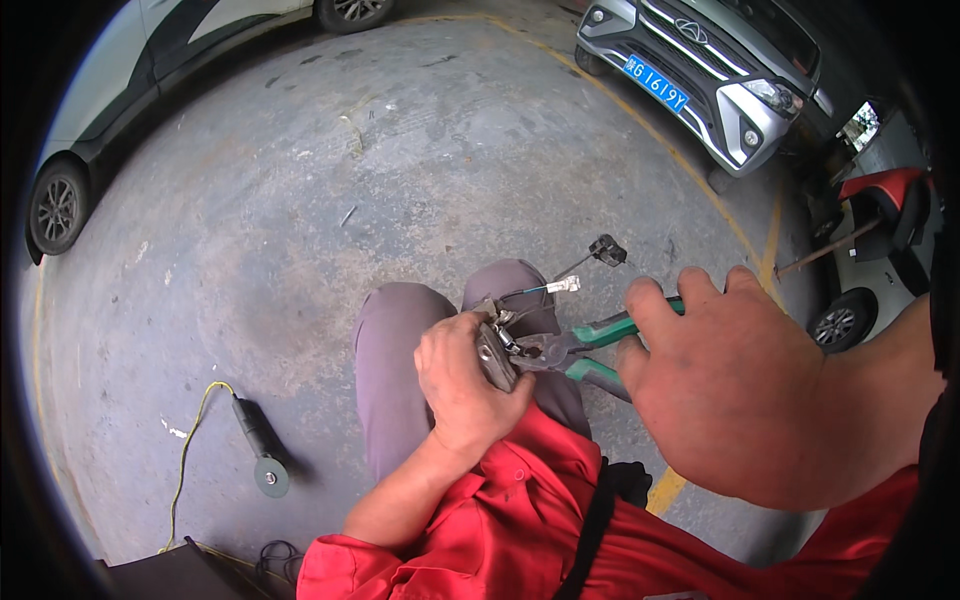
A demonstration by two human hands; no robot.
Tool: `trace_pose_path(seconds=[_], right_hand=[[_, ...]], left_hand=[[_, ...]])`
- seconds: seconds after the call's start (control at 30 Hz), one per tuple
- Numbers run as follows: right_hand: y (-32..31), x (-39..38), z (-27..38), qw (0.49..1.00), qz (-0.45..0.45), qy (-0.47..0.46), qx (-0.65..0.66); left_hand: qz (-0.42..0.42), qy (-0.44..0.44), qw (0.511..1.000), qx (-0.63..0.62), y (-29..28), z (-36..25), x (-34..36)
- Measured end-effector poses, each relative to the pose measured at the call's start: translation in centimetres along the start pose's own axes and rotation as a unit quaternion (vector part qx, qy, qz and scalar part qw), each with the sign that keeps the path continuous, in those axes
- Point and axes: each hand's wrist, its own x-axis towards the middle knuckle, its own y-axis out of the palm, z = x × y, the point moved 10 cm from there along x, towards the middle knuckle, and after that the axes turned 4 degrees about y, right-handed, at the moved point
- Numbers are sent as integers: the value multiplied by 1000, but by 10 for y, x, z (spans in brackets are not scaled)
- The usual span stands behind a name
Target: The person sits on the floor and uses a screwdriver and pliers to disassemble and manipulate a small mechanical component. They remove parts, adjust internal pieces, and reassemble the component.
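My left hand (462, 375) is closed around a grey metal part (494, 360) above my knees. Thin wires run out from it, one ending in a white connector plug (564, 285) and another in a black plug (607, 250). In my right hand (730, 390) are combination pliers (550, 350) with green and dark handles, gripped between thumb and fingers. The jaws of the pliers meet a small shiny piece on the metal part; exactly what they bite on is too small to tell. My left fingers hide much of the part.
An angle grinder (256, 435) lies on the floor at the left, with a yellow cord (183, 450). A dark box-like edge (165, 572) shows at lower left. Parked cars stand around: a white one (110, 70), a silver one (700, 75), and another at right (880, 260).
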Motion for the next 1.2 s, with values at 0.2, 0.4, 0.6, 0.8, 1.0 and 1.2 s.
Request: trace_pose_path(seconds=[0.2, 0.4, 0.6, 0.8, 1.0, 1.2], right_hand=[[-12, 6, 2, 1000, -8, -5, -22], [-27, 10, 7, 997, 16, 30, -72], [-21, 10, 1, 997, -28, 40, -64], [-21, 13, 3, 994, -43, 19, -103], [-20, 13, -1, 997, 51, 41, -37], [-20, 17, 4, 998, 57, 21, -33]], left_hand=[[-1, -5, 1000, 3, 0, 1, 2], [-1, -6, 1000, 5, 3, 3, 3], [3, -7, 1000, 4, 7, 1, 4], [-3, -3, 1000, 11, 6, 2, 4], [-6, 14, 1000, 1, 15, -5, 3], [-11, 14, 1000, 18, 15, -2, 1]])
